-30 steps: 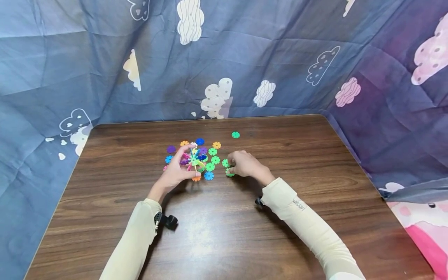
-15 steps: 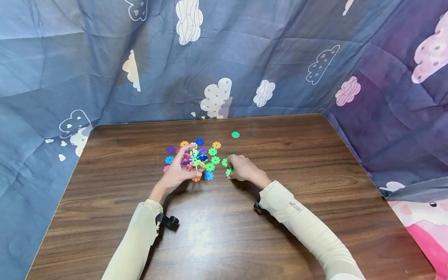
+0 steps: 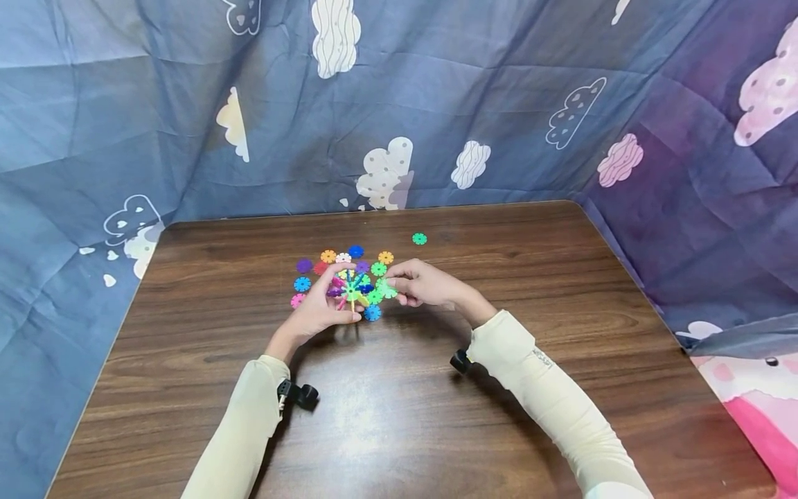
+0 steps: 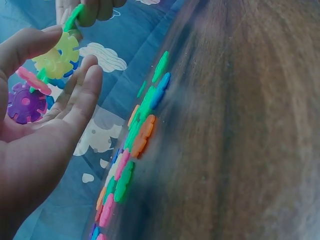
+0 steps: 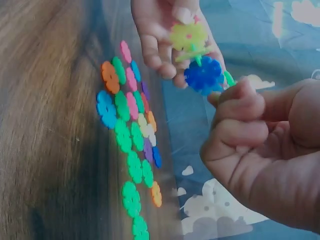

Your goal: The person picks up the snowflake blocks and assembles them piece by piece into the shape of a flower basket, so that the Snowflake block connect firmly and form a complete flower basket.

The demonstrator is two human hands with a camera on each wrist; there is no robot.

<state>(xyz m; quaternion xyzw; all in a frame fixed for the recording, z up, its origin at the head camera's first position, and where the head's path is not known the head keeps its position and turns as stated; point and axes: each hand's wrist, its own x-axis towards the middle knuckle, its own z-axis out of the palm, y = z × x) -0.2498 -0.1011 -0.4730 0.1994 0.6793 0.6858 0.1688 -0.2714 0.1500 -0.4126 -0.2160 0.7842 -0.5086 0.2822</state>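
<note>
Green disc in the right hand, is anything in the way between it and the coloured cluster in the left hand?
Nothing visible. In the left wrist view, the green disc, pinched by the right hand, is close to the coloured cluster; whether they touch, I can't tell. Loose discs lie on the table below.

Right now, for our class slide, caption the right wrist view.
Left hand holding a cluster of joined discs, right hand pinching a green disc, with loose discs on a wooden table.
</note>
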